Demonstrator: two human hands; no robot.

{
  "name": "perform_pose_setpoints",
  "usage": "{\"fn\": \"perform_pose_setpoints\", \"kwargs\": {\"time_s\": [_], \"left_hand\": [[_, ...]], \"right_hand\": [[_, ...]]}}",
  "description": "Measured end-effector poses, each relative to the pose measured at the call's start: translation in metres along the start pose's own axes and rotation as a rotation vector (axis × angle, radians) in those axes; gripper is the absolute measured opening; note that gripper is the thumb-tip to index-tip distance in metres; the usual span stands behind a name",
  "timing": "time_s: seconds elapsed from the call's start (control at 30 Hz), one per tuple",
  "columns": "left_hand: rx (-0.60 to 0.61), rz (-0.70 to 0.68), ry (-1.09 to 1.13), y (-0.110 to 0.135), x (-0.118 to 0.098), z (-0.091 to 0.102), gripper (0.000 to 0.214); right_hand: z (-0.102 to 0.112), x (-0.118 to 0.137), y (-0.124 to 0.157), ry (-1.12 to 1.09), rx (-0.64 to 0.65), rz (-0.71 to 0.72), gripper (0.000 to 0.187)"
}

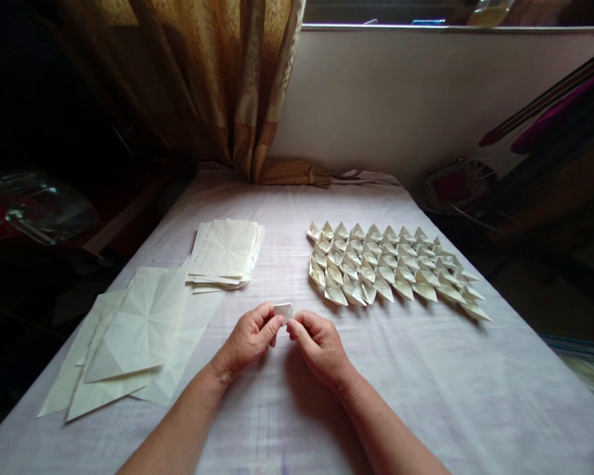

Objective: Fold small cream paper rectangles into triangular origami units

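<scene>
Between my two hands is a small folded piece of white paper (284,310), held just above the cloth at the middle of the table. My left hand (255,332) pinches its left side between thumb and fingers. On the right side, my right hand (319,340) grips it the same way, fingers curled. Beyond my right hand stand several rows of small folded paper boats (386,267), packed close together. A stack of creased square sheets (225,247) lies beyond my left hand.
Larger creased sheets (133,330) overlap at the left of the table. A pale cloth (426,396) covers the tabletop. At the far edge hangs a gold curtain (247,86), beside a white wall (386,99). A clear plastic container (44,204) is at the far left.
</scene>
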State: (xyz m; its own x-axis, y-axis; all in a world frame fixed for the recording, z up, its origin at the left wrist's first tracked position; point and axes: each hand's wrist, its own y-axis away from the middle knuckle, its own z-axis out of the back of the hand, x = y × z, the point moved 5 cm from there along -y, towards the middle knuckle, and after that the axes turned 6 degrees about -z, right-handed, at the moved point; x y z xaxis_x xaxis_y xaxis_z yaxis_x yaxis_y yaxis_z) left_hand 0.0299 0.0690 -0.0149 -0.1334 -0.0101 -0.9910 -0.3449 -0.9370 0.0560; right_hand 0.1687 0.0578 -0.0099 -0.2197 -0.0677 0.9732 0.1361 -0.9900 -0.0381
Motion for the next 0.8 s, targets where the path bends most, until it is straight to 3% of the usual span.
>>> {"fn": "perform_pose_setpoints", "kwargs": {"time_s": [0.17,0.3,0.53,0.8], "left_hand": [[0.137,0.033,0.080,0.0015,-0.0036,-0.0017,0.044],[0.173,0.052,0.106,0.0017,-0.0013,-0.0011,0.046],[0.232,0.001,-0.018,0.0042,-0.0065,-0.0050,0.044],[0.309,0.011,-0.014,0.0062,-0.0045,-0.0074,0.041]], "right_hand": [[-0.0017,0.0008,0.0013,-0.106,0.049,-0.045,0.036],[-0.0032,0.0007,-0.0005,-0.148,0.089,-0.086,0.039],[0.0002,0.0000,-0.0020,-0.179,0.002,-0.094,0.032],[0.0006,0.0025,-0.0015,-0.262,0.001,-0.107,0.031]]}}
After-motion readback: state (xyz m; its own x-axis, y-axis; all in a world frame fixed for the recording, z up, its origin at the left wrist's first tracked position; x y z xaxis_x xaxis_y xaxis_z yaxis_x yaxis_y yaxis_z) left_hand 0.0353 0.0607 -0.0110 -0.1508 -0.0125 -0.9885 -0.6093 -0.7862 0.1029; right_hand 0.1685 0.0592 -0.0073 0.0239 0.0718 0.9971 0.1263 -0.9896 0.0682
